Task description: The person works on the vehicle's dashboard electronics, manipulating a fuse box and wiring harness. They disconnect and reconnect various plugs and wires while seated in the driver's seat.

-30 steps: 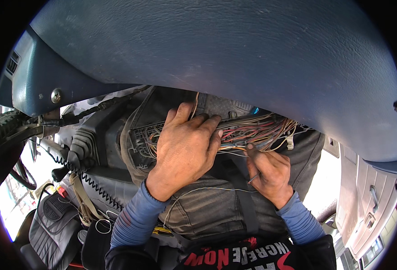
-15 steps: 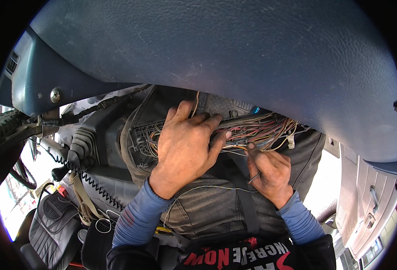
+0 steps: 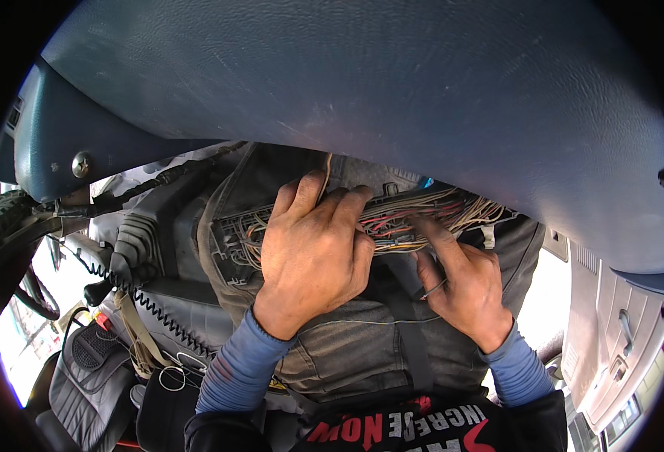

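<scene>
Below the blue dashboard, a wiring harness is already laid bare, unbundled, across the lap, partly covered by the left hand and pointed into by the separate right hand, though neither any grip nor the work remaining can be told.

Wires bunched above dark trousers, many red or tan. Left hand palm down over the wires' left part, fingers bent, grip hidden. Right hand below their right part, index finger reaching over them, thin lead at its curled fingers. Black block at the wires' left end. Dash above them; gear boot left; door right, lower.
</scene>
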`<state>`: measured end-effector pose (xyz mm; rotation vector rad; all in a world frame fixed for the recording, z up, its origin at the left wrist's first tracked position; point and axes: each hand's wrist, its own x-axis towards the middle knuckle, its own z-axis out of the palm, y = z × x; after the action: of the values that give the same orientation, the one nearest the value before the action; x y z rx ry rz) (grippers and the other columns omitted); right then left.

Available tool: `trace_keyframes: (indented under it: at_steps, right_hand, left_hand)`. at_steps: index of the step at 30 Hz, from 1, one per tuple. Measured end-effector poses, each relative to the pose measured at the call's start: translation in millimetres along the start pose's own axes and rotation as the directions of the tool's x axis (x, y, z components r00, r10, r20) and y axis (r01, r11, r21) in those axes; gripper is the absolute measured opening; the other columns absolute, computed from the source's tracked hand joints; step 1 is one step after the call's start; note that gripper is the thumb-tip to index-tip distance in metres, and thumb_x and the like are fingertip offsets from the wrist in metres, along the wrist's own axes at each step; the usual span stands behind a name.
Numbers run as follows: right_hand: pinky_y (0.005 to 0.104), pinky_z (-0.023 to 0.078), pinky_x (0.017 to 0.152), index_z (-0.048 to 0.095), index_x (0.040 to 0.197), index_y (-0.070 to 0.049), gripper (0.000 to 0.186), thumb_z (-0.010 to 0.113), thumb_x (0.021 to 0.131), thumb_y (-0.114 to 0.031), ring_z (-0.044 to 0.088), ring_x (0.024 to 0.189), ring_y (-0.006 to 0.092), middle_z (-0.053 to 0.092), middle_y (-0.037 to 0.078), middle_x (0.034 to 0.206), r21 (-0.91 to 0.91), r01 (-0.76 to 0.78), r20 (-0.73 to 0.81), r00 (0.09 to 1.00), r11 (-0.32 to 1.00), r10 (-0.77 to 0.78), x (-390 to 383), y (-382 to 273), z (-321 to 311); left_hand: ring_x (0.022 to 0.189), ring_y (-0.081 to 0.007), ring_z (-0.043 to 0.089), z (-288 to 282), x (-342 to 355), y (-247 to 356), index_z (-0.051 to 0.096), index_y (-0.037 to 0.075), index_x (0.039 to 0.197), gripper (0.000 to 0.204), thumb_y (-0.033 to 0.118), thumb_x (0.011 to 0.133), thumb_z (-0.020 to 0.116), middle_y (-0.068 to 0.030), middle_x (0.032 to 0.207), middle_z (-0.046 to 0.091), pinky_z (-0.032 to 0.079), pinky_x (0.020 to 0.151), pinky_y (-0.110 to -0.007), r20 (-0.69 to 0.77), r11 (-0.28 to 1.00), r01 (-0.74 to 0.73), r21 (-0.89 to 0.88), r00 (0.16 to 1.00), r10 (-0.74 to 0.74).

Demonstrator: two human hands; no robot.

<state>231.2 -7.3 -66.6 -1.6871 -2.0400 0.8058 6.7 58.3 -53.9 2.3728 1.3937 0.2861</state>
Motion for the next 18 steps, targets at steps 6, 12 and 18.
trace_keyframes:
  at_steps: [6, 12, 18]
  right_hand:
    - [0.0405, 0.052, 0.051, 0.069, 0.137, -0.009, 0.044, 0.077, 0.093, -0.010, 0.064, 0.051, 0.0246, 0.063, 0.005, 0.064, 0.003, 0.101, -0.017, 0.995, 0.995, -0.101, -2, 6, -2]
    - [0.0423, 0.056, 0.058, 0.067, 0.139, -0.007, 0.045, 0.075, 0.095, -0.008, 0.071, 0.059, 0.0316, 0.074, 0.013, 0.076, 0.162, -0.046, -0.003, 0.999, 0.986, 0.047, 1, -4, 3]
    - [0.0235, 0.043, 0.060, 0.057, 0.156, -0.005, 0.063, 0.074, 0.095, 0.002, 0.047, 0.051, 0.0102, 0.057, 0.004, 0.061, 0.407, -0.356, 0.173, 0.934, 0.841, 0.311, -5, -29, 1]
  left_hand:
    - [0.120, -0.0351, 0.061, -2, 2, 0, 0.065, 0.003, 0.128, 0.049, 0.019, 0.082, 0.074, -0.0122, 0.093, 0.077, 0.046, 0.100, -0.047, 0.034, 1.000, 0.020, -0.006, 0.999, -0.020]
    - [0.115, -0.0340, 0.063, 0, 5, 2, 0.070, 0.004, 0.119, 0.034, 0.020, 0.089, 0.074, -0.0119, 0.090, 0.078, 0.047, 0.098, -0.045, -0.017, 1.000, 0.031, -0.006, 0.999, -0.031]
    - [0.111, -0.0302, 0.065, 10, 6, -1, 0.075, 0.005, 0.110, 0.022, 0.022, 0.097, 0.071, -0.0099, 0.084, 0.078, 0.048, 0.095, -0.044, -0.062, 0.999, 0.025, 0.046, 0.998, -0.022]
